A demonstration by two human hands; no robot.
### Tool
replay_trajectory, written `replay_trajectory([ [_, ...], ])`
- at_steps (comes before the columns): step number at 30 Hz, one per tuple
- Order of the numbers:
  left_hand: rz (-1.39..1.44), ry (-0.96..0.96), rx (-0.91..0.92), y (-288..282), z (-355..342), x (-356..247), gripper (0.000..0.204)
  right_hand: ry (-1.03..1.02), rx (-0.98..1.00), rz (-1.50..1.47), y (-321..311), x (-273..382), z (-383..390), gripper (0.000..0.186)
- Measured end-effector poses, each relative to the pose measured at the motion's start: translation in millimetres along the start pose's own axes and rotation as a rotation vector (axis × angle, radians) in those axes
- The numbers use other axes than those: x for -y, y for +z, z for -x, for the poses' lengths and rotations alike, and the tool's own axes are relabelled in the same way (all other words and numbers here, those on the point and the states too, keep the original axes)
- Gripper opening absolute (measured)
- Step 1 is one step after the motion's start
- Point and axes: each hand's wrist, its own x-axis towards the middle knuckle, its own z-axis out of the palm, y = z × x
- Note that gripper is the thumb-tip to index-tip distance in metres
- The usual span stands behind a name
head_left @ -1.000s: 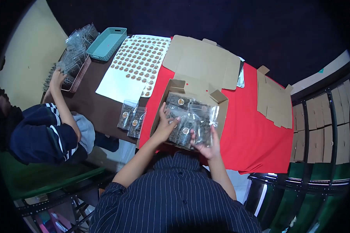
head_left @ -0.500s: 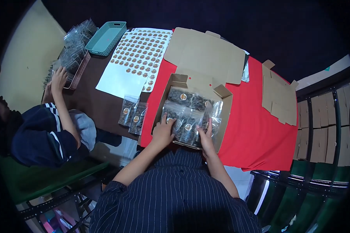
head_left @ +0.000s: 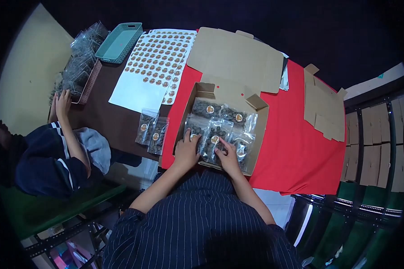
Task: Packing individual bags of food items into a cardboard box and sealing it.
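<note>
An open cardboard box (head_left: 261,142) on the red cloth holds several clear zip bags of dark, lumpy pieces, each with a small round sticker. Two lie across the back; three stand side by side in front. My left hand (head_left: 186,150) rests with fingers apart on the front-left bag (head_left: 194,123). On the front-middle bag (head_left: 216,130), the thumb and index finger of my right hand (head_left: 229,160) touch down, spread apart near its sticker. The front-right bag (head_left: 243,145) lies just beyond that hand. Neither hand grips a bag.
Left of the box lie two more filled bags (head_left: 156,136) and sticker sheets (head_left: 134,92). Behind them are a teal basket (head_left: 117,45) and a pink basket (head_left: 93,80) piled with bags, where another person's hand (head_left: 63,105) works. A flattened carton (head_left: 323,105) lies right; shelves hold boxes (head_left: 373,163).
My right hand has moved left from the front-right bag onto the middle one. My left hand stays on the left bag. The other person's hand has dropped lower beside the pink basket.
</note>
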Motion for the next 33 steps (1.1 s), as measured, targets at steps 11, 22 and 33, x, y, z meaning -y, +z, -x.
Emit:
replay_trajectory([
  [11, 0.211, 0.178, -0.354, -24.1, -4.2, 7.8, 0.059, -0.170, -0.296, 0.275, 5.1, 52.0, 14.6, 0.059],
  [22, -0.022, -0.393, -0.558, 9.2, -2.3, 186.5, 0.061, -0.377, 0.660, -0.138, 90.7, 127.5, 18.5, 0.032],
  [33, 0.238, -0.260, -0.545, 40.7, 18.9, 205.8, 0.065, 0.466, 0.388, -0.263, 230.7, 35.8, -1.0, 0.043],
])
